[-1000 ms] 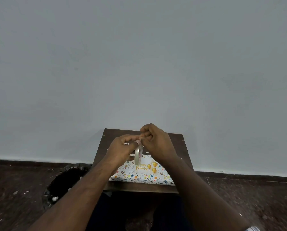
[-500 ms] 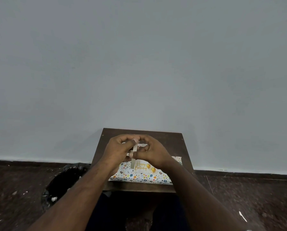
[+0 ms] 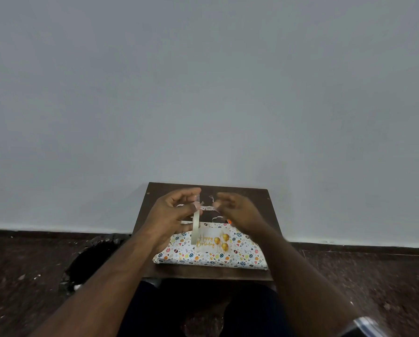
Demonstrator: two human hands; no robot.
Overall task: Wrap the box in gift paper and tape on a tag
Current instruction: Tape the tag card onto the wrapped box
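Box (image 3: 210,251) wrapped, confetti-print paper; gold "Happy Birthday" tag (image 3: 212,240) on top.

A bare room: plain grey wall (image 3: 203,81), dark speckled floor (image 3: 373,276), small wooden table (image 3: 247,198).

Count: two hands, left hand (image 3: 172,215) and right hand (image 3: 240,211); one tape roll (image 3: 195,229); one wrapped box (image 3: 210,251); one tag (image 3: 209,240); one table (image 3: 252,198); three printed balloons (image 3: 221,240).

My single head view looks forward and down, close over the small dark brown wooden table (image 3: 252,198), facing the plain grey wall (image 3: 203,93).
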